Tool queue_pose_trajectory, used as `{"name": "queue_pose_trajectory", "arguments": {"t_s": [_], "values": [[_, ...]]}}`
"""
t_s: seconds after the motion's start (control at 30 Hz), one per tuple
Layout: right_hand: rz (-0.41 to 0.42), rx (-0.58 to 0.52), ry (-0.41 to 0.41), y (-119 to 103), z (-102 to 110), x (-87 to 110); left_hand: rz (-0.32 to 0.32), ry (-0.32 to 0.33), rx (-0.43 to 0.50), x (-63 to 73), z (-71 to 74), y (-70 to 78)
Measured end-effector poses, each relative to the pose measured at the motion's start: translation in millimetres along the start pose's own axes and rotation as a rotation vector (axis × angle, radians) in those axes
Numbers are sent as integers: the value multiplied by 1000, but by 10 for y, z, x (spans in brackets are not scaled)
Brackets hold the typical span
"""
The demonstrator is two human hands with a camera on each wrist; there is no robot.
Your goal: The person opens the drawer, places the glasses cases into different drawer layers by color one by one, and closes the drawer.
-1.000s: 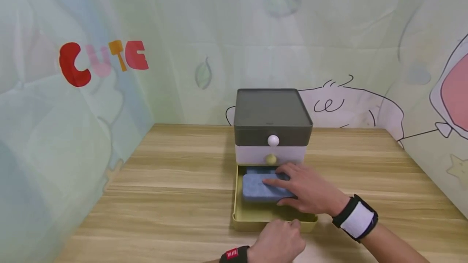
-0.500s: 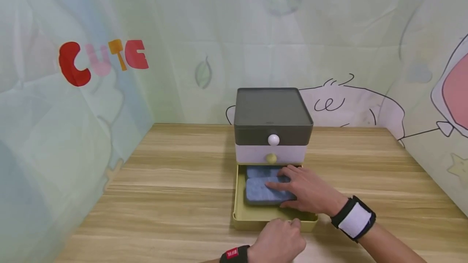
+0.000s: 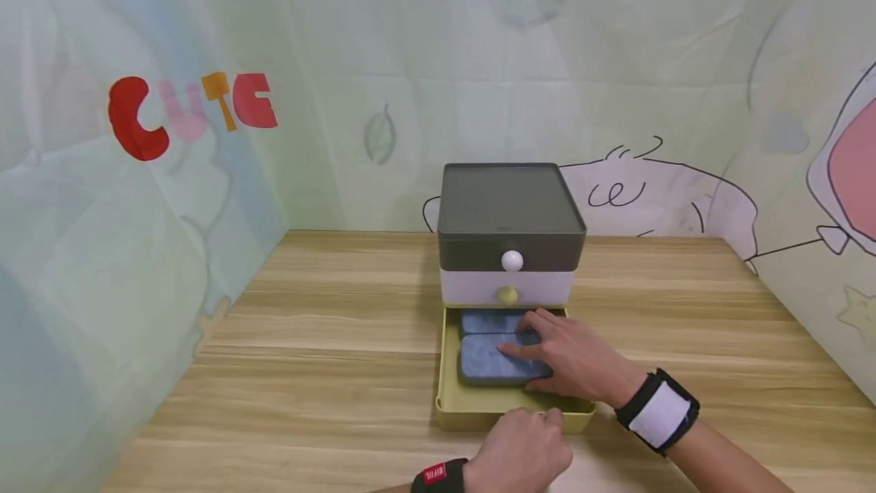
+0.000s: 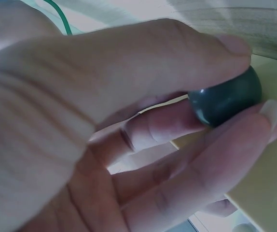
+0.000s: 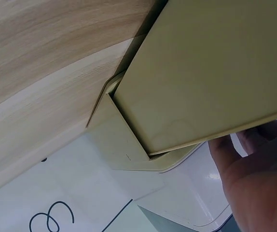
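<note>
In the head view the bottom yellow drawer [image 3: 477,400] stands pulled out. Two blue oblong cases with rounded corners lie in it, a rear case [image 3: 487,321] and a front case [image 3: 489,360]. My right hand [image 3: 585,362] holds the front case at its right end, thumb at the near side and fingers over the top and far edge. The drawer wall hides that grip in the right wrist view. At the drawer's front, my left hand [image 3: 522,452] pinches a dark green round knob [image 4: 230,96] between thumb and fingers, as the left wrist view shows.
Above the open drawer are a white drawer [image 3: 472,289] with a yellowish knob and a dark grey drawer [image 3: 472,253] with a white knob. The unit stands on a wood-grain table [image 3: 328,371]. A printed cloth [image 3: 342,97] hangs behind and at both sides.
My right hand has lowered the front case and shifted it slightly right and nearer, so it lies flat in front of the rear case. My left hand stays at the drawer's front.
</note>
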State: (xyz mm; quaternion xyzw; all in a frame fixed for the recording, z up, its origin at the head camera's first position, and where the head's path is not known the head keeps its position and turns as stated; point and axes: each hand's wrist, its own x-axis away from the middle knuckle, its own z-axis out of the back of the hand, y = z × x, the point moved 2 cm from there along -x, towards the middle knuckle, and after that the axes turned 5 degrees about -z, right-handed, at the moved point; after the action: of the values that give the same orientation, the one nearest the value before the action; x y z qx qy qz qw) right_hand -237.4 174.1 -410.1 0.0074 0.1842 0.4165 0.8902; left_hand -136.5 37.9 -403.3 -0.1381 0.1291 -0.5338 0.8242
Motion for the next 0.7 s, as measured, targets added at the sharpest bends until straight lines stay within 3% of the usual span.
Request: {"name": "queue_pose_trajectory", "arguments": {"t_s": [0.33, 0.57, 0.7], "values": [[-12, 7, -2, 7, -14, -1, -6, -14, 43, -4, 10, -15], [-28, -54, -21, 13, -1, -7, -5, -30, 47, 3, 15, -20], [-3, -150, 99, 58, 114, -42, 0, -1, -2, 7, 12, -2]]}}
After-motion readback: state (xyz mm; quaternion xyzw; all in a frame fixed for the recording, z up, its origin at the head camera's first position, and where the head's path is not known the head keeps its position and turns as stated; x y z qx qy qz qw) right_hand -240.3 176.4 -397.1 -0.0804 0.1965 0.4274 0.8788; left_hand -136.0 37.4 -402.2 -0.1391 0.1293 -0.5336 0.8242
